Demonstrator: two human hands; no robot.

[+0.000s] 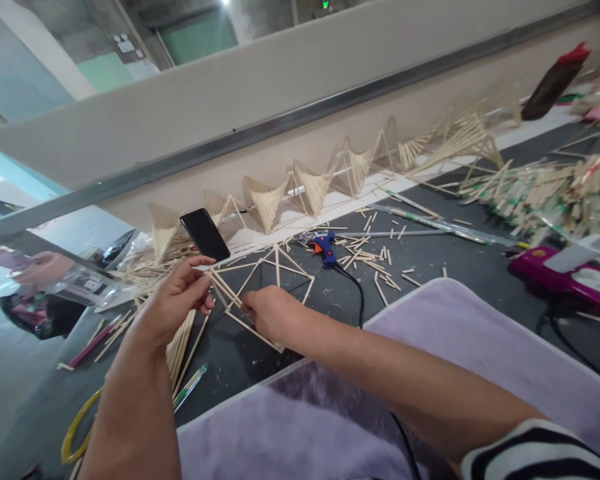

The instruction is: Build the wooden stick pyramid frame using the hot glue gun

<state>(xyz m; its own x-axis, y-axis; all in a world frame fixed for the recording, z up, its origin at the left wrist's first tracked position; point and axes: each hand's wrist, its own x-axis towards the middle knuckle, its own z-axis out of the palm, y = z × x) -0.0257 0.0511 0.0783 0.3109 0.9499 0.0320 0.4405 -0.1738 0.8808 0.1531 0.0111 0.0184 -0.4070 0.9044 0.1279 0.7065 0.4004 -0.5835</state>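
Observation:
A frame of thin wooden sticks [295, 269] stands on the dark table in front of me, built of open triangles. My left hand [183, 293] pinches the frame's left corner between thumb and fingers, where several sticks meet. Lower on those same slanted sticks, my right hand [273, 312] has its fingers closed, and its fingertips are partly hidden. Just behind the frame lies a blue glue gun [324, 247] with an orange trigger, its black cable running toward me. A black phone [205, 235] leans beyond my left hand.
Finished stick structures [313, 189] line the wall. Cut stick pieces [367, 257] are scattered behind the frame, with a big stick pile [555, 193] at right. A purple device [565, 273], a lilac cloth [430, 333], yellow-handled scissors [75, 427] and a green cutter [190, 387] lie nearby.

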